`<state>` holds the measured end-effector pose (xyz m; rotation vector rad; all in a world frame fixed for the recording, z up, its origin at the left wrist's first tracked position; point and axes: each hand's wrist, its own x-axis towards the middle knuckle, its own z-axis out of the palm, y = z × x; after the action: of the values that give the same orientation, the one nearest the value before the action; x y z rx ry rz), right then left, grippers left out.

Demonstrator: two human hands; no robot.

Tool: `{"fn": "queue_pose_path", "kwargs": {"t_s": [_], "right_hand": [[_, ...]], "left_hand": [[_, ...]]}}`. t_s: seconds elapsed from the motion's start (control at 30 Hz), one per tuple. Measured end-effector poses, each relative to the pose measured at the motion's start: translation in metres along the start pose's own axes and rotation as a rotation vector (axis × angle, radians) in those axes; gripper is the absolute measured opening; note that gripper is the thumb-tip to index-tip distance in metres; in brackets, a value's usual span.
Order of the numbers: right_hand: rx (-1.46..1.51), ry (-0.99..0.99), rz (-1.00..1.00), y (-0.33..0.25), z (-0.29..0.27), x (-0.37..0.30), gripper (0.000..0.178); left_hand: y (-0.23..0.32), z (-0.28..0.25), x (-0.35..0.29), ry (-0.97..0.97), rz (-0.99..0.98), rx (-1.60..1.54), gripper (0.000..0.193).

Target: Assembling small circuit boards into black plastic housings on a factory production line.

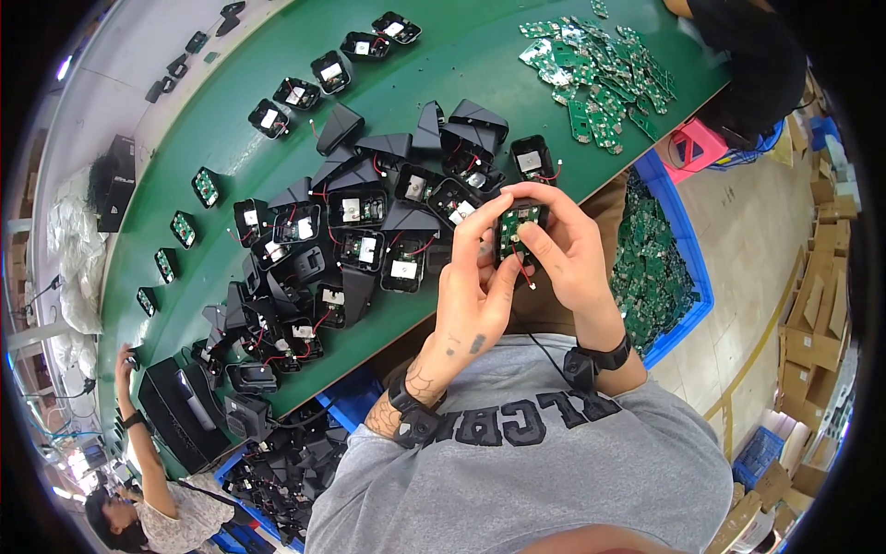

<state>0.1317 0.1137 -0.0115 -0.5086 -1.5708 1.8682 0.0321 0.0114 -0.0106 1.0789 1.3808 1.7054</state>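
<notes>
Just past the table's near edge, I hold a small black plastic housing with a green circuit board point(517, 220) seated in its open side. My left hand point(471, 277) closes round its left side, fingers curled over the far end and thumb at the near end. My right hand point(577, 249) wraps the right side, its thumb pressing on the board's face. A thin red wire with a white plug point(532, 285) dangles below. Nearest to the hands lie open black housings point(455, 205) with white-labelled parts and red wires inside; one housing point(531, 159) stands apart just beyond.
A heap of loose green circuit boards point(604, 83) covers the table's far right. Blue bins hold boards point(651, 277) and black housings point(286, 471). Board-fitted housings point(205, 187) line the left. A pink stool point(694, 148) stands right; co-workers are at lower left point(157, 489) and upper right.
</notes>
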Motion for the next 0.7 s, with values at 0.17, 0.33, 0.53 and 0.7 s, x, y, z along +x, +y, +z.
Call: {"fn": "queue_pose_path", "kwargs": {"t_s": [0.17,0.33,0.53,0.7], "right_hand": [[0.019,0.001,0.010,-0.006,0.005,0.003,0.033],[0.045,-0.020,0.101,-0.001,0.001,0.003,0.033],[-0.005,-0.040,0.031,0.008,0.001,0.005,0.032],[-0.013,-0.027,-0.013,-0.011,0.000,0.008,0.035]], "left_hand": [[-0.001,0.003,-0.003,0.047,0.010,-0.051,0.054],[-0.008,0.000,-0.003,0.018,-0.055,-0.084,0.055],[-0.009,0.004,-0.007,0.114,-0.011,-0.025,0.052],[0.006,-0.008,0.000,-0.043,-0.175,-0.049,0.058]]}}
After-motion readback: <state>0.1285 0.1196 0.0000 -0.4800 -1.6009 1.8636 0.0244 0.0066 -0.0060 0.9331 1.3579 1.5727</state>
